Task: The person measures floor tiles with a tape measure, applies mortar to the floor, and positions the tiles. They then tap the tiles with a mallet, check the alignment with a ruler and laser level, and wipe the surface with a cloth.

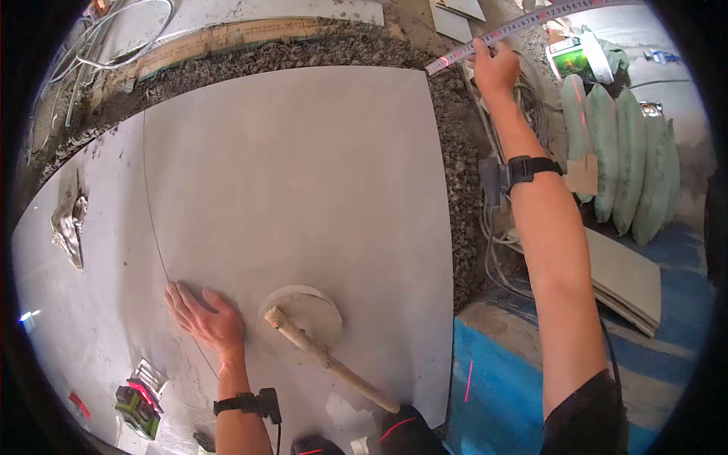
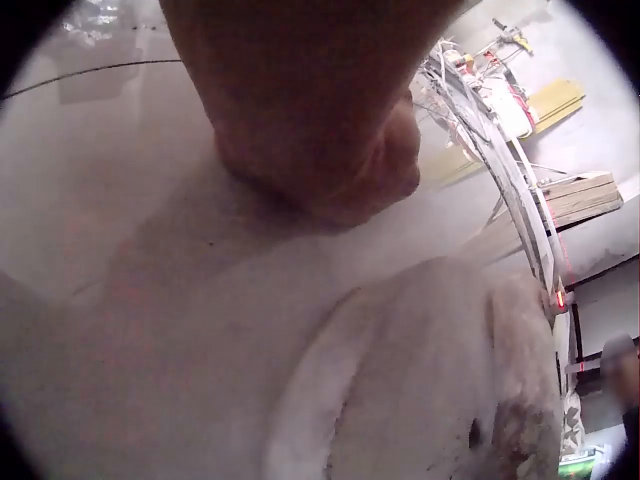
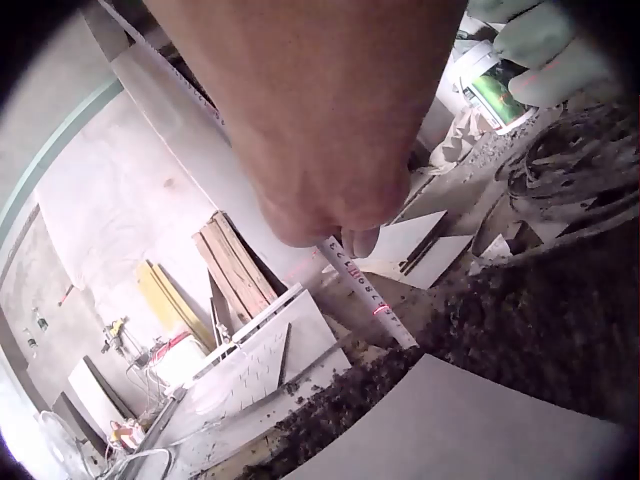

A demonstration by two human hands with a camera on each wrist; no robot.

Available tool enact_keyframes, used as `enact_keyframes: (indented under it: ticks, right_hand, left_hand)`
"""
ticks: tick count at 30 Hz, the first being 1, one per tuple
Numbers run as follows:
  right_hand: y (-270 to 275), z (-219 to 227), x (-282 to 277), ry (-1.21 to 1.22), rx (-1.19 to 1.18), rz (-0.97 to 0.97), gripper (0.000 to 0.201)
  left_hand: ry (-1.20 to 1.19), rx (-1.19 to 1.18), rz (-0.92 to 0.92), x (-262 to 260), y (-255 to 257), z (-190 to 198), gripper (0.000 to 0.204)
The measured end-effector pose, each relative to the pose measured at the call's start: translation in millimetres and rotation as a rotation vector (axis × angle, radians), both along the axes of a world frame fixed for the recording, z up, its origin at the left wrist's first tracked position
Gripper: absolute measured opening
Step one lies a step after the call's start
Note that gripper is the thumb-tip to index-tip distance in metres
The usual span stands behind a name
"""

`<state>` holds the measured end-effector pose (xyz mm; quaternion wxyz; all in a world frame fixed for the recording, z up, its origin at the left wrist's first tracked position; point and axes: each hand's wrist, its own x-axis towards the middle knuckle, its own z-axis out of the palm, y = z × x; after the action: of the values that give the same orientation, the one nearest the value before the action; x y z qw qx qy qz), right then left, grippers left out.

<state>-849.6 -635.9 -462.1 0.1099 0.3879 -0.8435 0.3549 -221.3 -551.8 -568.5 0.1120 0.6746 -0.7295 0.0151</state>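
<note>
A large pale floor tile (image 1: 303, 174) fills the middle of the head view. On its left part, close to the joint line with the neighbouring tile (image 1: 114, 227), my left hand (image 1: 206, 320) rests flat with fingers spread. Just right of that hand lies a mallet (image 1: 334, 362) with a round pale head and a rough wooden handle. My right hand (image 1: 497, 72) pinches the white blade of a tape measure (image 1: 531, 20) beyond the tile's far right corner. The blade's end (image 3: 400, 335) reaches that corner, and the rest runs off to the upper right.
Dark crumbly mortar (image 1: 455, 174) borders the tile's far and right edges. A green laser level (image 1: 138, 409) stands at lower left, near crumpled foil (image 1: 72, 227). To the right are long green gourds (image 1: 629, 152), a white bucket (image 1: 580, 57), stacked boards (image 1: 626, 277) and cables.
</note>
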Motion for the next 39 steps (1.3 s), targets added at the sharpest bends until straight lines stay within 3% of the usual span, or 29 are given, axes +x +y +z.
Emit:
enact_keyframes:
  ticks: [8,23,26,28,31,39]
  right_hand:
    - [-2,-19,2,-0.076,-0.017,0.04,0.03]
    - [2,-28,-10,0.222,0.023,0.132,0.03]
    - [1,-27,-10,0.166,0.044,0.157,0.026]
    - [1,-27,-7,-0.057,-0.027,0.14,0.028]
    - [-1,-26,-7,-0.137,-0.078,0.142,0.026]
    - [1,-20,1,-0.115,-0.062,0.14,0.026]
  left_hand:
    - [-0.001,-0.038,-0.028,1,-3,-1,0.055]
    - [0.001,-0.05,-0.055,5,-2,-9,0.058]
    - [-0.016,-0.044,-0.05,4,-2,-8,0.058]
    - [-0.014,-0.052,-0.06,5,-2,-9,0.058]
    - [-0.006,-0.056,-0.059,4,-2,-7,0.057]
    - [-0.015,-0.038,-0.064,3,-2,-5,0.058]
